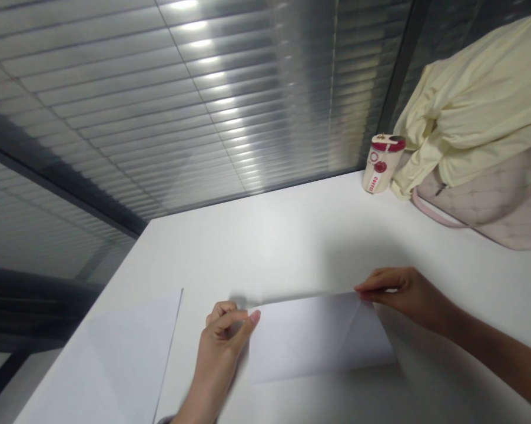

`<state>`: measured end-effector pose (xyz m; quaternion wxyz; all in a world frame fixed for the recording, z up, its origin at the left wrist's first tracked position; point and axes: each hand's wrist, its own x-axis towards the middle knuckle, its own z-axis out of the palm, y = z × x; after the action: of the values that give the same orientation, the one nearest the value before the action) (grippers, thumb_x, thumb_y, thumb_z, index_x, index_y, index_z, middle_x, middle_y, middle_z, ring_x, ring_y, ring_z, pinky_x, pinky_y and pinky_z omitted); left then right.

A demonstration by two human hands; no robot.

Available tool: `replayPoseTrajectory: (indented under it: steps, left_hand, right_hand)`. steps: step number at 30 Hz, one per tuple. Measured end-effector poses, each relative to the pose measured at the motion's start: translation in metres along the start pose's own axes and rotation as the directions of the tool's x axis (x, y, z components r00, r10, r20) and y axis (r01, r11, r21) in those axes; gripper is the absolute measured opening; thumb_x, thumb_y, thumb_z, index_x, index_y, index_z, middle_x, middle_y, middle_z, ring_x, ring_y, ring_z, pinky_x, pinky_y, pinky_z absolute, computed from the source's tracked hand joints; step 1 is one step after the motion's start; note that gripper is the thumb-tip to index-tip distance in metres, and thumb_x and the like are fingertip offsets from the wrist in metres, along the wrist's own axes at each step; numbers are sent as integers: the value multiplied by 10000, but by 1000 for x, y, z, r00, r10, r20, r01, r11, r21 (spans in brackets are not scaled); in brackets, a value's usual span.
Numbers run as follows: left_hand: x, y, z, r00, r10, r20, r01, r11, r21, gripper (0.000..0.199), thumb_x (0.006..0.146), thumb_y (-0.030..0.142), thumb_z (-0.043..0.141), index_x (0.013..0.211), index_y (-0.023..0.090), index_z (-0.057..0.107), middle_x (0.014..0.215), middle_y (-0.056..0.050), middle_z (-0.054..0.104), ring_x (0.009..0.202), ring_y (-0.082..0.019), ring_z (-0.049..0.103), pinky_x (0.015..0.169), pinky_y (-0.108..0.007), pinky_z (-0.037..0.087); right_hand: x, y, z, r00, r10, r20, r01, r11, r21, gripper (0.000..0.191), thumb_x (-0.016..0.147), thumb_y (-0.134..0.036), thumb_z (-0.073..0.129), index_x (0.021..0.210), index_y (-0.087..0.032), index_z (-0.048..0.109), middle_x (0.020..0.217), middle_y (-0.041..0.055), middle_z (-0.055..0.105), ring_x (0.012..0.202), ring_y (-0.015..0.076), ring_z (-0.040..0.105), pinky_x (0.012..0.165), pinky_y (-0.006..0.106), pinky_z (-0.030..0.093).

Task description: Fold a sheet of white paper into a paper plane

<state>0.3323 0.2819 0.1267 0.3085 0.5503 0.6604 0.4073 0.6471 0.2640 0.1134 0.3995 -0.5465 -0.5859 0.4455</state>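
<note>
A folded sheet of white paper (309,338) is stretched between my two hands, its lower edge toward me. My left hand (221,347) pinches the upper left corner between thumb and forefinger, the other fingers curled. At the upper right corner, my right hand (393,291) grips the paper with thumb and fingertips. A slanting crease runs across the paper's right part. The sheet casts a shadow on the white table (269,235); whether its lower edge touches the tabletop I cannot tell.
More white paper (124,359) lies on the table at the left. A cream and red cylindrical cup or case (382,165) stands at the back right, beside a pale yellow cloth (477,100) draped over a pink quilted bag (490,188). Behind the table are window blinds (181,106).
</note>
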Motion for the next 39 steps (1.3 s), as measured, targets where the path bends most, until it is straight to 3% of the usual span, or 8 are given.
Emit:
replayPoseTrajectory:
  steps: [3, 7, 20, 25, 28, 32, 39]
  left_hand:
    - [1, -6, -1, 997, -4, 79, 5, 1000, -16, 388, 577, 595, 761, 591, 213, 695, 772, -7, 488, 740, -191, 483, 637, -301, 372]
    - [4, -15, -3, 994, -5, 108, 9, 999, -38, 362, 608, 559, 761, 606, 205, 689, 806, -10, 469, 800, -204, 465, 654, -303, 344]
    - [5, -17, -5, 995, 32, 99, -29, 999, -31, 331, 633, 536, 757, 633, 211, 695, 785, 4, 452, 720, -171, 427, 620, -288, 326]
    - [5, -14, -2, 991, 101, 87, -109, 990, 91, 325, 684, 551, 705, 639, 228, 706, 805, -16, 484, 795, -215, 474, 723, -331, 372]
    - [5, -12, 2, 979, 181, 90, -197, 954, 227, 299, 721, 528, 670, 641, 242, 709, 823, -37, 513, 866, -255, 476, 796, -373, 378]
    - [2, -13, 7, 946, 302, 120, -325, 878, 352, 229, 788, 414, 615, 676, 231, 692, 866, -61, 519, 858, -258, 460, 739, -368, 387]
    - [-7, -17, 10, 867, 453, 208, -485, 667, 566, 157, 857, 238, 545, 746, 196, 648, 943, -86, 511, 837, -259, 436, 713, -381, 354]
  right_hand:
    - [0, -1, -1, 1000, -1, 8, 1, 1000, 1, 258, 733, -456, 718, 775, -210, 783, 779, 68, 727, 741, 216, 672, 661, 307, 548]
    - [1, -3, -3, 1000, -14, 27, 14, 1000, -16, 288, 749, -484, 695, 803, -215, 783, 796, 72, 729, 756, 223, 675, 666, 315, 549]
    - [4, -7, -5, 995, -100, 12, 101, 994, -42, 238, 761, -436, 699, 791, -215, 778, 778, 53, 725, 725, 198, 668, 664, 291, 539]
    - [6, -5, -6, 994, -104, 37, 107, 990, -88, 242, 788, -425, 673, 807, -205, 773, 804, 59, 727, 757, 208, 672, 676, 300, 538]
    - [8, 0, -5, 996, -83, 43, 88, 990, -114, 243, 785, -413, 673, 810, -192, 771, 810, 60, 729, 764, 210, 678, 680, 297, 538]
    - [11, 9, -4, 994, -72, 77, 84, 982, -168, 206, 798, -357, 657, 821, -184, 766, 838, 63, 731, 789, 216, 681, 696, 299, 538]
    - [10, 12, 2, 976, -160, 146, 199, 928, -315, 175, 848, -248, 589, 849, -190, 754, 862, 53, 724, 803, 209, 671, 733, 306, 519]
